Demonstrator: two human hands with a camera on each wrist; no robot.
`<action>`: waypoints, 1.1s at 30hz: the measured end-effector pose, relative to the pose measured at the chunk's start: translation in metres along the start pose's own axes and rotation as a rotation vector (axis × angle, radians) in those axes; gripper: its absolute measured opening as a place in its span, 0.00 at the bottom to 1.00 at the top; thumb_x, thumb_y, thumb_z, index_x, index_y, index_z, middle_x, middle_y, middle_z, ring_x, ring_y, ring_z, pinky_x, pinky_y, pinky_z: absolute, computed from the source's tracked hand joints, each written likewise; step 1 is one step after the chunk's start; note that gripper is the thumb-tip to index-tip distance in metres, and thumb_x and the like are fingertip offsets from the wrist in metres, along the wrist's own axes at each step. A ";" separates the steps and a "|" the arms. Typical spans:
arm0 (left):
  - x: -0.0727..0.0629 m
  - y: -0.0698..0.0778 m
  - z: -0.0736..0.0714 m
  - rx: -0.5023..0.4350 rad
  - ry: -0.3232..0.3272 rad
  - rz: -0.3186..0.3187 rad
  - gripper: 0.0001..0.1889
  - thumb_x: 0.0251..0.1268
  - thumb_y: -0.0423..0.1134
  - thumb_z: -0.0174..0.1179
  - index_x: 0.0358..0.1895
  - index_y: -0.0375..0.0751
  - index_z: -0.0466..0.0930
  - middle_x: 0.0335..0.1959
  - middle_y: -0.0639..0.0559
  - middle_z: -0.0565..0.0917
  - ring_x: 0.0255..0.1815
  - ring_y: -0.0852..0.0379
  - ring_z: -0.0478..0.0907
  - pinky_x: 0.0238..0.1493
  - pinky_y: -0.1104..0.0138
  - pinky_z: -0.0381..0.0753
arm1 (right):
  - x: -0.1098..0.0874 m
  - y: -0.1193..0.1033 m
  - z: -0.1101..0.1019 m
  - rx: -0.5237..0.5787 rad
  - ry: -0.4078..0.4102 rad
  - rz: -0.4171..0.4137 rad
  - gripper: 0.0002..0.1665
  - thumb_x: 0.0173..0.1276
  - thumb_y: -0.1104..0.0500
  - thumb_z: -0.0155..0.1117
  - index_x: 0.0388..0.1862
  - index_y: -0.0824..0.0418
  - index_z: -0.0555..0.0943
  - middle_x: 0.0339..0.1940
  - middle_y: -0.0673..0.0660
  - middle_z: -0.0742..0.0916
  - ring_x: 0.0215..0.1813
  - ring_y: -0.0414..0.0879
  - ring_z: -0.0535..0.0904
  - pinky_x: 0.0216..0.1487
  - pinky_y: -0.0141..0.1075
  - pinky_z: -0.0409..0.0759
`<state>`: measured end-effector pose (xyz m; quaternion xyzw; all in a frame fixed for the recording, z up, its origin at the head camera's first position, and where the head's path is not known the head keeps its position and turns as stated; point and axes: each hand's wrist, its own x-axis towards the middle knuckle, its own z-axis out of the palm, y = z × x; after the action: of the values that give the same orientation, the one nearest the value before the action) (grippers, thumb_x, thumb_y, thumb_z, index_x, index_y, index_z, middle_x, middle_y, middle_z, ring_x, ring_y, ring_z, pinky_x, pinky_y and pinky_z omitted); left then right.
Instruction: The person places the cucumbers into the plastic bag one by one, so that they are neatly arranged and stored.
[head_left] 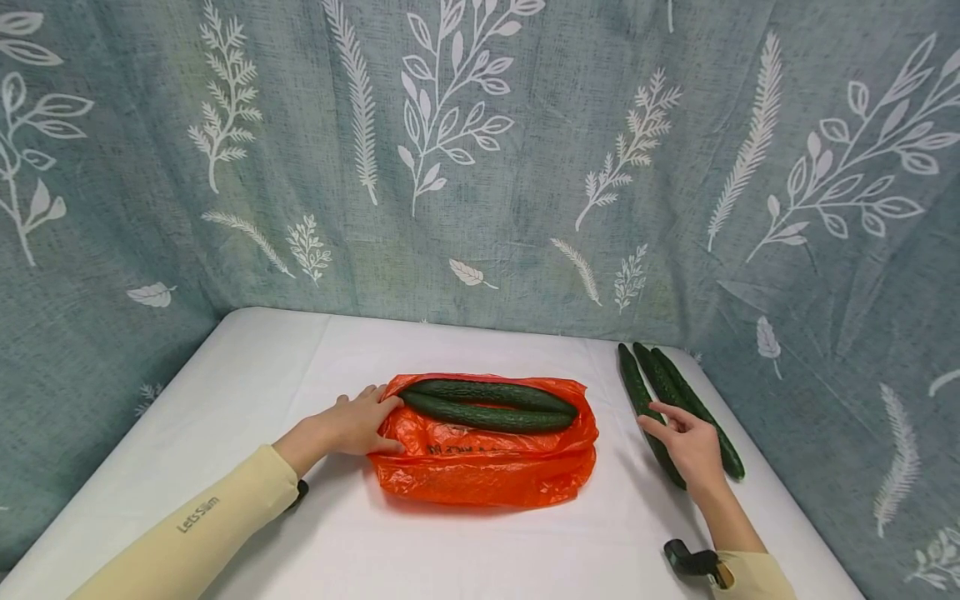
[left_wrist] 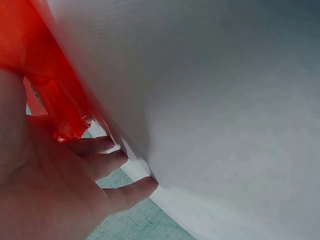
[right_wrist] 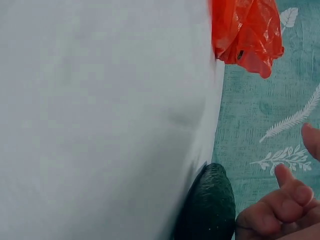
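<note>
A crinkled orange-red plastic bag [head_left: 483, 479] lies mid-table, its mouth spread open around two long dark green cucumbers [head_left: 487, 414] lying side by side. At the bag's left end my left hand [head_left: 358, 423] rests with thumb and forefinger against the plastic. Its other fingers [left_wrist: 131, 194] are stretched out, tips on the tablecloth, in the left wrist view. My right hand [head_left: 692, 446] is over the near part of the leftmost of three cucumbers [head_left: 633, 379] on the right. Its thumb and forefinger are apart with nothing between them; the other fingers are loosely bent.
A white cloth covers the table [head_left: 277, 358], with rounded far corners. Blue-green curtain fabric [head_left: 480, 250] with white leaf prints hangs behind and along both sides. The other two cucumbers [head_left: 690, 392] lie close together near the right edge. A black wrist device [head_left: 688, 560] sits by my right sleeve.
</note>
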<state>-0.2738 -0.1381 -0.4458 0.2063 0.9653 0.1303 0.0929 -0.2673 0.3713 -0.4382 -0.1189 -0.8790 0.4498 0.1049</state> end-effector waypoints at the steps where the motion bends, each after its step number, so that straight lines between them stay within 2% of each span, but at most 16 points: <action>1: 0.000 0.000 0.000 0.003 0.005 0.004 0.42 0.61 0.63 0.66 0.71 0.42 0.68 0.76 0.32 0.62 0.77 0.32 0.57 0.66 0.31 0.60 | 0.000 0.002 -0.001 0.006 0.016 0.010 0.38 0.63 0.38 0.73 0.66 0.57 0.80 0.23 0.46 0.68 0.27 0.41 0.61 0.29 0.38 0.63; 7: 0.000 0.000 0.001 0.002 0.010 0.008 0.42 0.61 0.63 0.66 0.71 0.42 0.68 0.76 0.31 0.61 0.77 0.32 0.57 0.66 0.31 0.60 | 0.000 0.008 -0.006 -0.004 0.106 0.057 0.36 0.63 0.39 0.73 0.65 0.56 0.81 0.20 0.45 0.69 0.23 0.42 0.60 0.28 0.39 0.63; 13: 0.000 0.000 0.000 -0.002 0.000 0.004 0.42 0.61 0.64 0.66 0.72 0.42 0.67 0.77 0.31 0.60 0.78 0.32 0.56 0.67 0.31 0.58 | 0.001 0.017 -0.014 -0.043 0.108 0.139 0.36 0.64 0.38 0.71 0.65 0.56 0.81 0.22 0.47 0.70 0.27 0.45 0.62 0.30 0.40 0.64; 15: 0.000 0.000 0.000 -0.002 -0.005 0.002 0.42 0.61 0.64 0.66 0.73 0.42 0.67 0.77 0.31 0.60 0.78 0.32 0.55 0.68 0.31 0.58 | 0.001 0.019 -0.016 -0.041 0.101 0.158 0.38 0.64 0.37 0.70 0.66 0.57 0.80 0.29 0.51 0.75 0.34 0.48 0.67 0.35 0.42 0.68; 17: 0.000 0.000 -0.001 -0.002 -0.008 0.001 0.42 0.61 0.64 0.65 0.73 0.42 0.67 0.77 0.31 0.60 0.78 0.31 0.55 0.68 0.31 0.58 | 0.001 0.021 -0.018 -0.022 0.091 0.167 0.39 0.65 0.37 0.69 0.67 0.59 0.78 0.44 0.59 0.81 0.45 0.53 0.72 0.42 0.45 0.72; 19: 0.000 0.000 -0.002 -0.004 -0.011 -0.003 0.43 0.61 0.64 0.65 0.73 0.42 0.67 0.77 0.31 0.60 0.78 0.31 0.55 0.68 0.31 0.58 | 0.000 0.021 -0.019 0.003 0.076 0.172 0.40 0.66 0.38 0.69 0.69 0.61 0.77 0.59 0.66 0.78 0.57 0.58 0.71 0.51 0.50 0.73; 21: 0.001 0.000 -0.002 -0.001 -0.011 -0.002 0.43 0.62 0.64 0.65 0.73 0.42 0.67 0.77 0.31 0.60 0.78 0.31 0.55 0.68 0.31 0.58 | -0.001 0.022 -0.020 0.022 0.049 0.178 0.42 0.66 0.39 0.69 0.70 0.64 0.75 0.75 0.69 0.69 0.70 0.64 0.66 0.62 0.58 0.71; 25: 0.001 -0.001 -0.001 0.000 -0.010 0.002 0.42 0.62 0.64 0.65 0.73 0.41 0.67 0.77 0.31 0.60 0.78 0.31 0.56 0.67 0.30 0.59 | -0.002 0.024 -0.022 0.015 -0.006 0.206 0.44 0.66 0.38 0.68 0.72 0.63 0.72 0.80 0.69 0.60 0.78 0.68 0.56 0.72 0.64 0.61; 33: 0.001 -0.002 0.000 -0.010 0.000 0.004 0.42 0.60 0.64 0.66 0.72 0.44 0.67 0.77 0.33 0.60 0.78 0.31 0.56 0.68 0.30 0.57 | 0.001 0.023 -0.021 -0.056 -0.064 0.245 0.48 0.64 0.37 0.69 0.75 0.62 0.69 0.80 0.72 0.58 0.78 0.72 0.52 0.72 0.66 0.58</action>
<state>-0.2754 -0.1395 -0.4467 0.2079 0.9642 0.1355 0.0936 -0.2592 0.4005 -0.4451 -0.2139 -0.8730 0.4380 0.0179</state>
